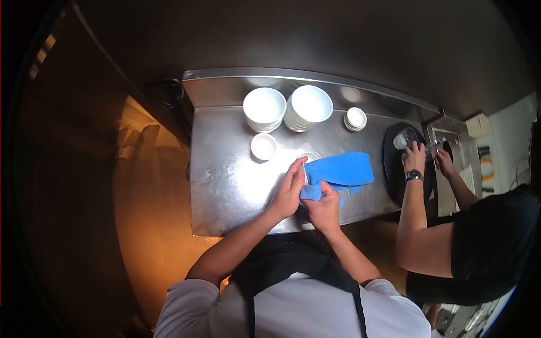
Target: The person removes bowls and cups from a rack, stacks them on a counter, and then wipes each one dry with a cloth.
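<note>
My left hand (288,190) is closed around a small white bowl (306,172), of which only a pale edge shows beside the fingers. A blue cloth (341,169) covers the rest of it. My right hand (324,209) grips a bunched part of that cloth against the bowl, and the loose end spreads to the right over the metal counter. Just beyond my left hand stands a small white cup (263,146). Behind it are two stacks of white bowls, a left stack (264,107) and a right stack (309,106).
A short stack of small white dishes (355,119) stands at the back right of the steel counter (220,191). On the right, a co-worker's hands (415,156) handle glassware over a round black tray (394,180). A raised metal backsplash (220,90) runs along the rear.
</note>
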Available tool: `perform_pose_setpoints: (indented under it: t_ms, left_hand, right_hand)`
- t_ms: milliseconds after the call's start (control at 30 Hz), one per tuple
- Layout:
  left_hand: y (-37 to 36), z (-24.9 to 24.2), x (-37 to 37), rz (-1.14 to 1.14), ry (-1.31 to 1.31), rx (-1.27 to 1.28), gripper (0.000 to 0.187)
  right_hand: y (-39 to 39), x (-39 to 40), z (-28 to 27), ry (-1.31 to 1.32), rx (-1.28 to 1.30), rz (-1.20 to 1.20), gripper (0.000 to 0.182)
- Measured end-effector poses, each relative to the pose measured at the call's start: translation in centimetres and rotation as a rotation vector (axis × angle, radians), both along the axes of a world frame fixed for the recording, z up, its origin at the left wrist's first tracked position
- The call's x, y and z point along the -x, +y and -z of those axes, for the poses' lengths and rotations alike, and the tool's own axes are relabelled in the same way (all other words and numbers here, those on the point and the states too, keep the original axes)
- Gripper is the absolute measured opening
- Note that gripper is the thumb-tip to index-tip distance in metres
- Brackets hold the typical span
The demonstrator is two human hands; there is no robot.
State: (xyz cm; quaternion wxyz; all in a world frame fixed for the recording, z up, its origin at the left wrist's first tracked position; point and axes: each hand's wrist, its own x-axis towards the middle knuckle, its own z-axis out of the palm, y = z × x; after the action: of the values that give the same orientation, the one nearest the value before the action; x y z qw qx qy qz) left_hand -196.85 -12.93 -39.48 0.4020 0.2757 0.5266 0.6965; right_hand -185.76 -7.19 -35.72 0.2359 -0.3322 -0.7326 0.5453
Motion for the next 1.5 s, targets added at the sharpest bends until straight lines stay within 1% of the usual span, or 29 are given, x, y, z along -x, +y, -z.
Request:
perform_pose_setpoints:
  t_ms: [33,67,100,133,200,233,333,433,500,567,600,633,667,733,767,800,833,867,933,1033,1133,1167,1267,1300,1333,1400,1433,1500]
  left_hand:
    - [0.0,0.4,0.0,-0.03,0.018,-0.004,0.053]
    - [0.0,0.3,0.3,-0.053,0.041,-0.007,0.053]
    - [0.0,0.2,0.7,-0.014,-0.177,0.013,0.053]
    - [-0.1,0.3,1.3,0.047,-0.283,0.038,0.053]
    - [-0.4,-0.3,2.8,0.185,-0.507,0.098,0.053]
    - [-0.2,-0.2,3.1,0.218,-0.465,0.173,0.054]
    - [0.1,-1.9,2.5,0.167,-0.589,0.168,0.052]
    - [1.1,-0.5,0.9,-0.045,-0.27,0.015,0.043]
    - [1.0,-1.0,1.5,0.082,-0.345,-0.004,0.038]
    - [1.0,-0.9,1.7,0.184,-0.417,-0.042,0.03]
    - [1.1,-0.9,1.4,0.185,-0.337,-0.029,0.029]
    - [1.1,-0.9,1.0,0.184,-0.254,-0.019,0.028]
    - [1.1,-1.0,0.7,0.179,-0.177,-0.004,0.027]
    - [1.7,-0.9,0.1,0.086,-0.135,0.006,0.022]
    - [2.1,-0.9,-0.2,0.038,-0.113,0.012,0.019]
    - [2.6,-0.9,-0.8,-0.009,-0.096,0.021,0.017]
    - [3.0,-0.9,-1.8,-0.038,-0.038,0.028,0.014]
    - [2.9,-2.6,-2.7,-0.07,0.453,0.151,0.015]
    - [3.7,-3.1,-4.3,-0.196,0.8,0.039,0.016]
    - [4.2,-2.3,-4.8,-0.226,0.939,-0.078,0.019]
    - [4.7,-1.9,-5.2,-0.217,1.0,-0.216,0.018]
    - [4.7,-2.3,-5.4,-0.221,1.051,-0.218,0.016]
    - [4.4,-1.7,-3.2,-0.266,1.18,-0.143,0.015]
    - [4.1,-1.0,-1.9,-0.313,1.212,-0.056,0.013]
    - [3.6,-0.5,-0.5,-0.359,1.228,0.024,0.011]
    - [1.5,0.3,2.6,-0.429,1.397,0.104,0.01]
    - [0.5,0.5,3.7,-0.467,1.43,0.162,0.01]
    - [-1.2,0.7,5.3,-0.494,1.495,0.296,0.019]
  right_hand:
    - [0.1,0.2,-0.3,0.028,0.151,0.001,0.036]
    - [0.6,0.1,-0.1,0.012,-0.006,-0.086,0.036]
    - [1.1,0.1,0.2,0.003,-0.172,-0.16,0.037]
    - [1.7,0.1,0.5,0.007,-0.335,-0.219,0.038]
    - [2.5,0.2,-0.2,-0.051,-0.868,-0.38,0.041]
    - [2.4,0.2,0.7,-0.003,-0.791,-0.331,0.039]
    - [2.9,-0.4,1.9,0.044,-0.67,-0.227,0.03]
    - [3.8,-1.3,0.8,0.006,-0.395,-0.165,0.018]
    - [4.8,-1.8,0.8,0.077,-0.228,-0.111,0.011]
    - [5.8,-1.7,0.6,0.162,-0.193,0.007,0.006]
    - [6.3,-1.7,0.6,0.206,-0.179,0.065,0.009]
    - [7.4,-1.7,1.5,0.2,-0.178,0.143,0.01]
    - [8.0,-1.7,1.3,0.206,-0.15,0.2,0.012]
    - [8.7,-2.2,0.6,0.209,-0.096,0.233,0.019]
    - [8.3,-2.6,0.1,0.212,-0.086,0.18,0.023]
    - [7.5,-3.2,-0.1,0.257,-0.108,0.024,0.032]
    - [6.6,-3.4,0.6,0.264,-0.145,-0.128,0.05]
    - [5.5,-2.7,0.9,0.313,-0.321,-0.149,0.056]
    - [6.4,-3.0,-0.1,0.323,-0.097,-0.053,0.052]
    - [6.9,-3.3,-1.0,0.339,0.254,0.07,0.049]
    - [9.4,-4.0,4.1,0.445,0.658,0.24,0.033]
    - [9.1,-3.5,2.4,0.449,0.635,0.301,0.027]
    - [9.6,-4.5,2.8,0.35,0.577,0.149,0.025]
    - [9.1,-4.6,0.7,0.351,0.652,0.126,0.023]
    - [9.2,-4.7,-0.1,0.381,0.683,0.145,0.024]
    - [10.4,-5.4,-0.9,0.444,0.741,0.186,0.026]
    - [11.6,-6.1,-0.7,0.448,0.715,0.14,0.03]
    - [12.6,-6.4,-0.9,0.521,0.681,0.168,0.032]
